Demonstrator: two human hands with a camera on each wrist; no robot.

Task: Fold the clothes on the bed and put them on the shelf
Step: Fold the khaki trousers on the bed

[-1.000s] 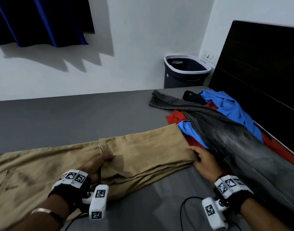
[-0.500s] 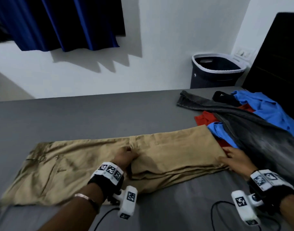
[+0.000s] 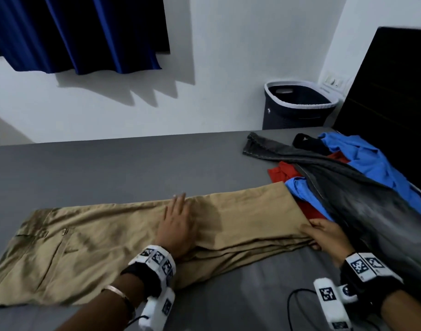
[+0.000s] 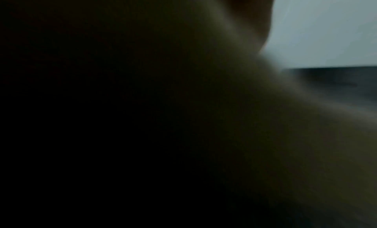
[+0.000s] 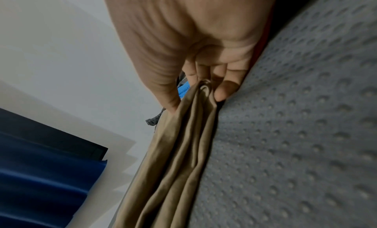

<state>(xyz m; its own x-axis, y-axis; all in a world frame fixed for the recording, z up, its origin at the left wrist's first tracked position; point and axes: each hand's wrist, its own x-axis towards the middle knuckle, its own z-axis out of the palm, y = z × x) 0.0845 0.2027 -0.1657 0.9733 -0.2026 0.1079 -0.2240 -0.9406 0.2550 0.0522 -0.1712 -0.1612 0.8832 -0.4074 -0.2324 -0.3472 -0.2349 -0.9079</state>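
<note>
Now left hand flat on khaki trousers; right hand pinching hems.

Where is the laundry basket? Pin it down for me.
In the head view the laundry basket stands at upper right, beyond the far edge of the bed, against the white wall and just left of the dark headboard.

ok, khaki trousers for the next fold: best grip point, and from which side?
Grip the hem end of the khaki trousers, coming from the right. The leg layers stack into one edge there, and the right hand already pinches it. The left hand lies flat mid-leg, which would suit as the fold line.
</note>
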